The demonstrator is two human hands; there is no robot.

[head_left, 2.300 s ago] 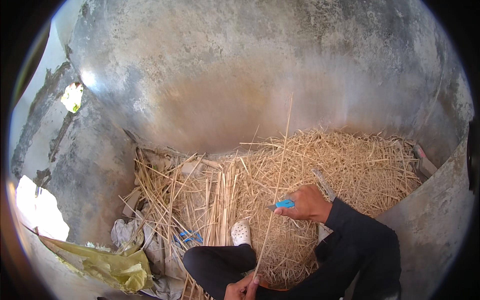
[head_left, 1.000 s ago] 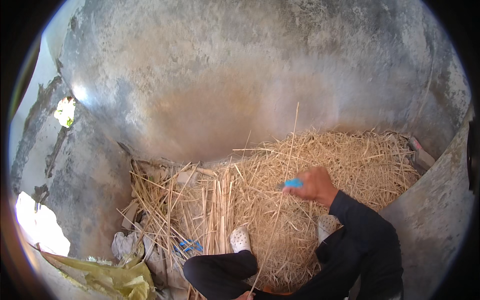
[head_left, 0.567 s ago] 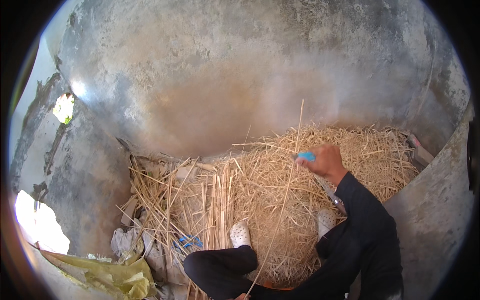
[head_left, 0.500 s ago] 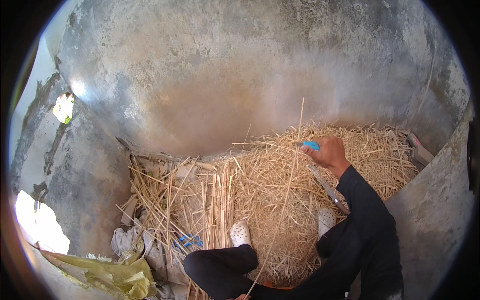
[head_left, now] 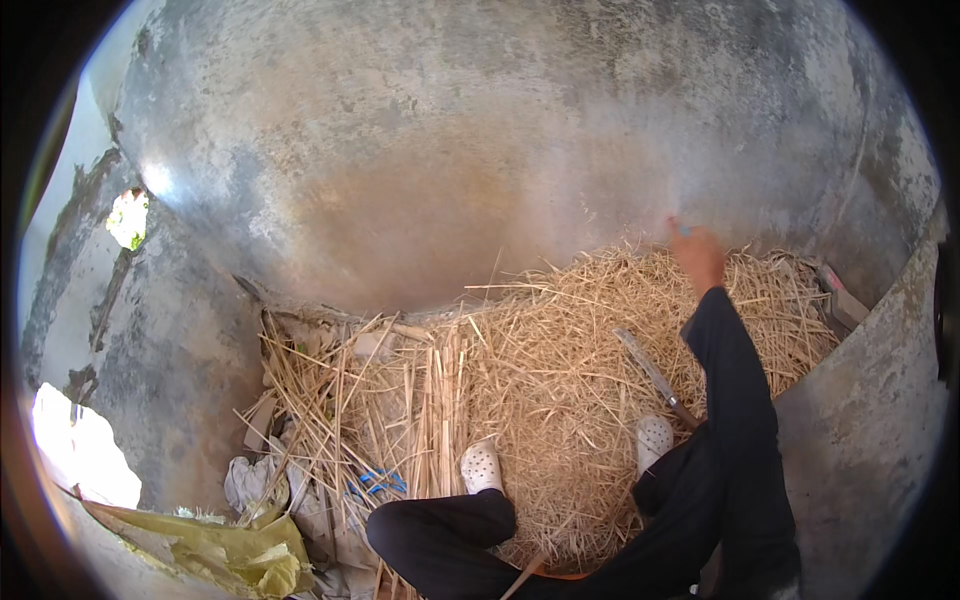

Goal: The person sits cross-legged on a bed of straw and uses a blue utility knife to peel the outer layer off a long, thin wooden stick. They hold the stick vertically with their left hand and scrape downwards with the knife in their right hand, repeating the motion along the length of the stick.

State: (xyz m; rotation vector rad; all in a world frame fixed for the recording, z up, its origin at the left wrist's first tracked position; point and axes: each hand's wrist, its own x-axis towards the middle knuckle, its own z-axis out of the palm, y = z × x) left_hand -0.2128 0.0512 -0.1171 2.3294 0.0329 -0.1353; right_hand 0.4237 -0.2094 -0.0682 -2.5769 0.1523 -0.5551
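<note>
My right hand (head_left: 702, 256) is stretched out over the far edge of the shavings pile, in front of the wall. Its fingers are closed around a small blue-handled knife (head_left: 685, 231), mostly hidden by the hand. My left hand is out of view. A thin strip (head_left: 523, 576), seemingly bamboo, shows at the lower edge between my legs. Below my right forearm, a long-bladed knife (head_left: 648, 366) with a brown handle lies on the pale shavings (head_left: 560, 400).
Several split bamboo strips (head_left: 440, 400) lie to the left, with blue cord (head_left: 380, 481) beside them. A yellowish sheet (head_left: 210, 550) and grey cloth (head_left: 250, 482) lie at lower left. A curved concrete wall (head_left: 450, 150) encloses the spot. My shoes (head_left: 481, 467) rest on the shavings.
My right hand has moved up and to the right with the blue-handled knife. The long upright strip has dropped from view except near the lower edge. My left fingertips have left the picture.
</note>
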